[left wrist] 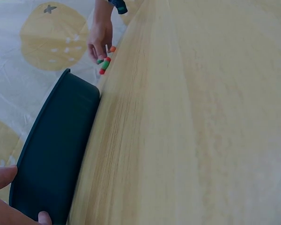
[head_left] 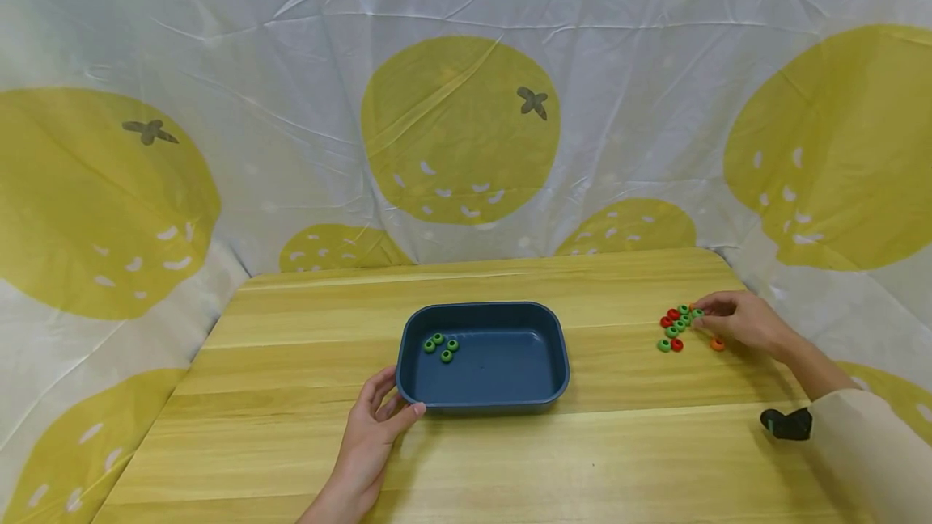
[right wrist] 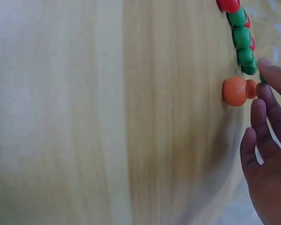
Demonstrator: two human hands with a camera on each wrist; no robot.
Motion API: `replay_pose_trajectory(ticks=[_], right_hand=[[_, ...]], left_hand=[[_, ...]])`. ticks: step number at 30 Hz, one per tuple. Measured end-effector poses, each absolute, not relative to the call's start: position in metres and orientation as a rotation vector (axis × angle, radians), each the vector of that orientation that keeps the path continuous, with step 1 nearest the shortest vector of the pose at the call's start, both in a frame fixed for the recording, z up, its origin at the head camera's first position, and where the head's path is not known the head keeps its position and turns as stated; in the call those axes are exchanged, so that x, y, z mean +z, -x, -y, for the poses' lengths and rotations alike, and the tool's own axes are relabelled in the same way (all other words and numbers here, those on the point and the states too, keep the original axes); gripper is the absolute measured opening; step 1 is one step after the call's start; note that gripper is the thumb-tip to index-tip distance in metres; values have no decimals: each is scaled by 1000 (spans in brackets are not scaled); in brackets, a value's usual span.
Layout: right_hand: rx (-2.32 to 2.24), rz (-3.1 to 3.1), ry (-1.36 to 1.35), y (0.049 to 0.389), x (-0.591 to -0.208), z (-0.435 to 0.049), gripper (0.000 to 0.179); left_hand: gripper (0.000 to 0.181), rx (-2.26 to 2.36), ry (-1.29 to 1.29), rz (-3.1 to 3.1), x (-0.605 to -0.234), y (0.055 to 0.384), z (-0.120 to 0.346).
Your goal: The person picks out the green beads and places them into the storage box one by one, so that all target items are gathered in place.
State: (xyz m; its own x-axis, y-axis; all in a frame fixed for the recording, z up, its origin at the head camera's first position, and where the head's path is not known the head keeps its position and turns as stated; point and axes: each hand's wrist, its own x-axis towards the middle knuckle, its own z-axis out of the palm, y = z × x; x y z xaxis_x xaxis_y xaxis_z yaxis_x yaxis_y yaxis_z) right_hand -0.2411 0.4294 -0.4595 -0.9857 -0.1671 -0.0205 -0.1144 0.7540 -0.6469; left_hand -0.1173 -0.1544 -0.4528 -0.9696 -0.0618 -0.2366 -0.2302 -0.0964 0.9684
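Observation:
A dark blue rectangular tray (head_left: 480, 407) sits on the table, with several green beads (head_left: 446, 356) in its left part. My left hand (head_left: 371, 427) grips the tray's near left corner, thumb on the front rim and fingers along the left side. At the right, my right hand (head_left: 746, 322) pinches a green bead (right wrist: 263, 78) between thumb and index finger, its other fingers extended. Beside that hand lies a loose group of green beads (head_left: 671, 331), red beads (head_left: 666, 321) and orange beads (right wrist: 235, 91). Fingers partly hide the pinched bead.
The wooden table (head_left: 597, 459) has its far edge against a hanging cloth (head_left: 619, 128) printed with yellow fruit. A dark strap-like piece (head_left: 788, 424) sticks out from the right sleeve (head_left: 866, 443) above the table. One orange bead (head_left: 717, 344) lies just under the right hand.

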Motion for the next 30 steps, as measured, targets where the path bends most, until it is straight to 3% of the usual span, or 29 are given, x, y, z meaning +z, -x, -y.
replay_pose_trajectory(ticks=[14, 30], right_hand=[[-1018, -2855, 272, 255, -440, -415, 42], [-1060, -2787, 469, 276, -421, -356, 35]], left_hand=[[74, 2211, 330, -2033, -455, 118, 154], [73, 2218, 316, -2024, -451, 117, 155]])
